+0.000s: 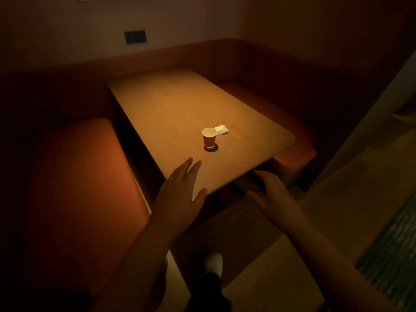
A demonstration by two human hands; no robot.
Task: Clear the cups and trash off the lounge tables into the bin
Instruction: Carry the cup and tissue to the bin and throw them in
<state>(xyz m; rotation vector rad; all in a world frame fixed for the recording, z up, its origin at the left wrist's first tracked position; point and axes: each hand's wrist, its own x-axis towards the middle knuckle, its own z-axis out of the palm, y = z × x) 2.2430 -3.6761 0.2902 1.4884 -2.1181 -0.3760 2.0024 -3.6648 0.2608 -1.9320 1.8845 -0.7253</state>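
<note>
Head view: left hand point(180, 190) flat, fingers spread wide, empty, over near corner of counter point(162, 109). Right hand point(273, 192) also wide, empty, just off counter's near edge, below its level. Cup point(209, 137) upright on counter, red outside, white inside, beyond left hand's fingertips, apart from them, ahead-left of right hand. Crumpled tissue point(221, 129) just beside cup, on its far right. Orange bench point(74, 188) left of counter. White shoe point(213, 264) on floor below.

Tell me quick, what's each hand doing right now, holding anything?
Left hand: open, empty, over the table edge.
Right hand: open, empty, beside the table corner.
</note>
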